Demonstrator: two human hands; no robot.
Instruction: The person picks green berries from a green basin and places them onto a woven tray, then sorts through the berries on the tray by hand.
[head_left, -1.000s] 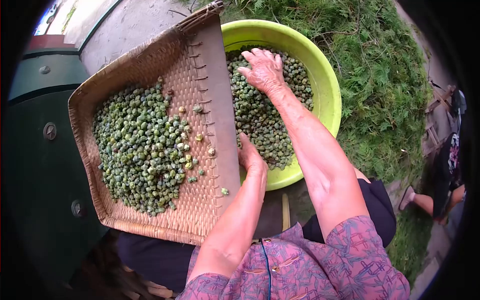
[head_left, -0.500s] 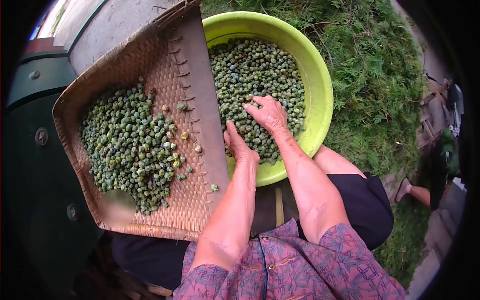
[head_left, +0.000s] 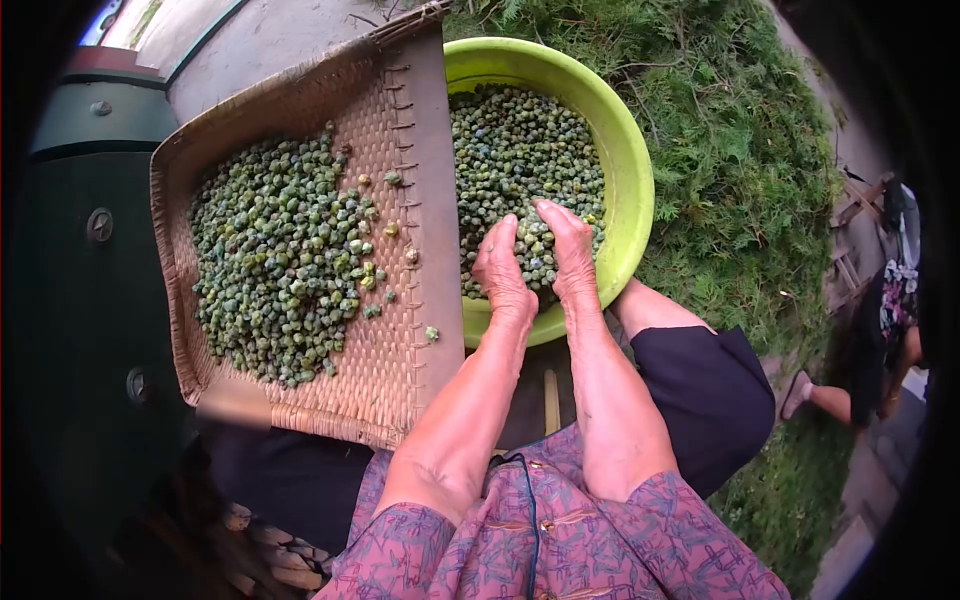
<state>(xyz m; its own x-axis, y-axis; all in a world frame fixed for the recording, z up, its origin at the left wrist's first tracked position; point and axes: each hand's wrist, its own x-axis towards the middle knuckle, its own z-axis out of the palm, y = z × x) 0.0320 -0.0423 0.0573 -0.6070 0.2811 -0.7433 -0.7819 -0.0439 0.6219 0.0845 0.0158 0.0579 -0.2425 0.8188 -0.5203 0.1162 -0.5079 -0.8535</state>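
Note:
My left hand (head_left: 503, 268) and my right hand (head_left: 569, 248) are cupped facing each other, with a heap of small round green cones (head_left: 538, 245) gathered between the palms. Both are inside a yellow-green plastic basin (head_left: 634, 190), low over the near part of the many cones (head_left: 520, 135) in it. The fingers are curved and partly hidden by the backs of the hands. To the left, a woven scoop-shaped basket (head_left: 385, 350) carries another pile of green cones (head_left: 285, 260). Its flat board edge overlaps the basin's left rim.
Cut evergreen branches (head_left: 730, 170) cover the ground right of the basin. A dark green surface with round metal studs (head_left: 90, 290) stands at the left. At the far right, another person's leg (head_left: 830, 400) shows near wooden pieces (head_left: 860, 215). Stacked wood lies at lower left.
My hands, apart on the cones before, have come together, cupping cones between them. The right hand has drawn nearer to me. The whole view has shifted slightly.

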